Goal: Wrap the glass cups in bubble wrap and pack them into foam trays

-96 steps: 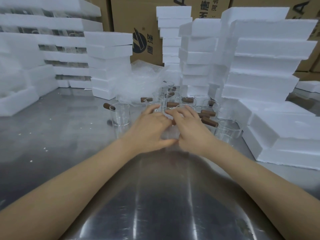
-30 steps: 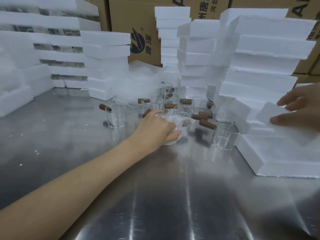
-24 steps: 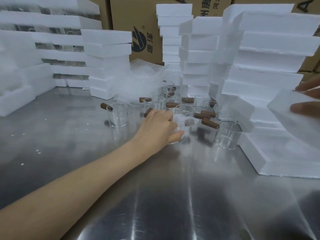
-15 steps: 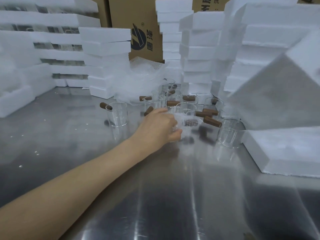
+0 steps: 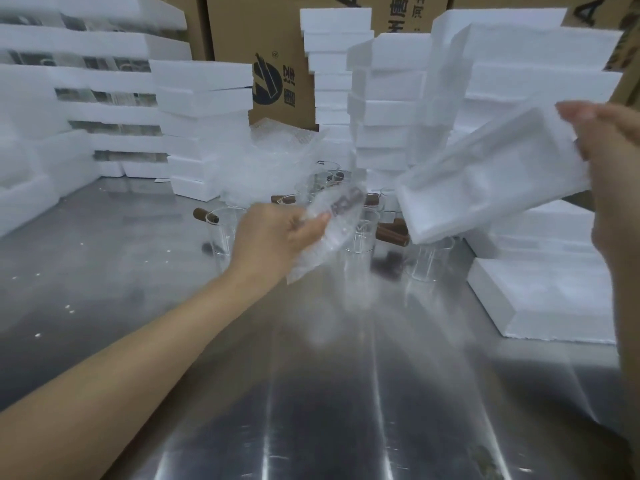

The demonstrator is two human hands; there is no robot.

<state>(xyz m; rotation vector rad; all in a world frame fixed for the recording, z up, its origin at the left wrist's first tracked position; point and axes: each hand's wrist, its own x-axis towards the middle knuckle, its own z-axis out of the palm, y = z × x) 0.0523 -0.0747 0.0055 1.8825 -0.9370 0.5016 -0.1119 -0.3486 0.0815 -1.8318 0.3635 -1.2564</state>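
My left hand (image 5: pixel 273 237) grips a glass cup wrapped in bubble wrap (image 5: pixel 332 226), lifted off the metal table (image 5: pixel 311 393) and tilted; its brown handle shows through the wrap. My right hand (image 5: pixel 609 161) holds a white foam tray (image 5: pixel 491 178) by its right end, tilted in the air just right of the wrapped cup. Several bare glass cups with brown wooden handles (image 5: pixel 429 258) stand on the table behind and below both hands. A heap of bubble wrap (image 5: pixel 270 164) lies behind them.
Stacks of white foam trays rise at the back left (image 5: pixel 204 126), back middle (image 5: pixel 384 98) and right (image 5: pixel 540 292). Brown cardboard boxes (image 5: pixel 277 46) stand behind them. One bare cup (image 5: pixel 221 233) stands apart at the left.
My left hand has lifted the wrapped cup off the table and tilted it. My right hand has pulled a foam tray from the right stack and brought it toward the cup.
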